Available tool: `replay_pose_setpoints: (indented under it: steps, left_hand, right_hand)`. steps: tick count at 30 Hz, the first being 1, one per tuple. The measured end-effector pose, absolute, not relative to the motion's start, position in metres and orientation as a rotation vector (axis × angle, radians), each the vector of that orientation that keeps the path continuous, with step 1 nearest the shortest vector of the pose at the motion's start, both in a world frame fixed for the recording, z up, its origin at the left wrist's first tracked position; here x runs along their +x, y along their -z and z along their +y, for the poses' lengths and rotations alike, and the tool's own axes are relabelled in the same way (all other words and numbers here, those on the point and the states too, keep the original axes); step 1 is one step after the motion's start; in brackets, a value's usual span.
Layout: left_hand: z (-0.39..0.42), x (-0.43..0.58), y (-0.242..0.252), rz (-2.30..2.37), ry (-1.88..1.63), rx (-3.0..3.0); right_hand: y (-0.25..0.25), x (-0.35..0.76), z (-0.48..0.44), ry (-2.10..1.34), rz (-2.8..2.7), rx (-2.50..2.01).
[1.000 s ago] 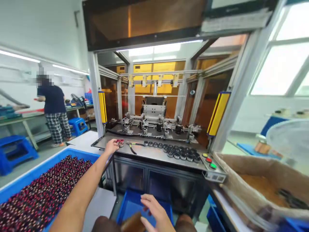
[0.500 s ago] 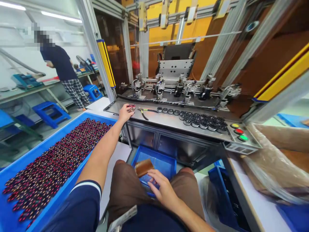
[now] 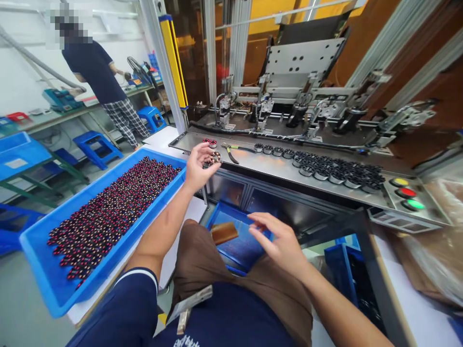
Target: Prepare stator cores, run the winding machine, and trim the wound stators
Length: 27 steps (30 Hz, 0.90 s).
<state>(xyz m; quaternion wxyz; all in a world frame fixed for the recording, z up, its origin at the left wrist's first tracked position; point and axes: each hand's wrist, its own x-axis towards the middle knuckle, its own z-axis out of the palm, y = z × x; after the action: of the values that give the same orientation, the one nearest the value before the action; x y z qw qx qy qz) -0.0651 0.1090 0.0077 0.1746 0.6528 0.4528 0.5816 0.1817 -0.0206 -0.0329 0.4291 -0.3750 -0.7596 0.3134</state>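
Observation:
My left hand (image 3: 199,167) grips a small motor stator (image 3: 216,157) with copper windings between thumb and fingers, just off the front edge of the steel ledge (image 3: 278,166). Behind it, on that ledge, lies a red-and-black stator (image 3: 210,142). Pliers (image 3: 233,153) with yellow-and-black handles rest to the right of it. My right hand (image 3: 281,243) hovers above my lap with thumb and fingers apart, and nothing shows in it. Black stators (image 3: 333,168) without visible copper stand in rows along the ledge.
A blue tray (image 3: 39,260) full of wound stators stands at my left. Below the ledge is a blue bin (image 3: 242,246), with a brown block (image 3: 224,233) near my knee. Machine fixtures (image 3: 300,111) rise behind the ledge; buttons (image 3: 407,193) sit right. A person (image 3: 97,72) stands back left.
My left hand has drawn back from the ledge with the stator, leaving the red-and-black one there. My right hand has risen and moved right, away from the brown block. The view has shifted.

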Motion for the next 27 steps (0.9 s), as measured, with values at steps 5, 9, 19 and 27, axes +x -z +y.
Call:
replay_pose_setpoints:
  steps: [5, 9, 19, 27]
  left_hand:
    - [0.02, -0.023, -0.002, 0.849, -1.765, 2.113]
    - [-0.01, -0.009, -0.002, 0.753, -1.693, 2.187]
    - [-0.015, 0.004, 0.002, 0.533, -1.722, 1.973]
    - [-0.017, 0.009, 0.004, 0.491, -1.744, 1.904]
  right_hand:
    - [-0.009, 0.173, -0.034, -1.001, -1.588, -0.916]
    - [-0.022, 0.163, -0.047, -1.182, -1.385, -0.914]
    - [-0.016, 0.177, -0.043, -1.658, -1.137, -0.702]
    - [-0.005, 0.208, -0.032, -1.753, -1.015, -0.435]
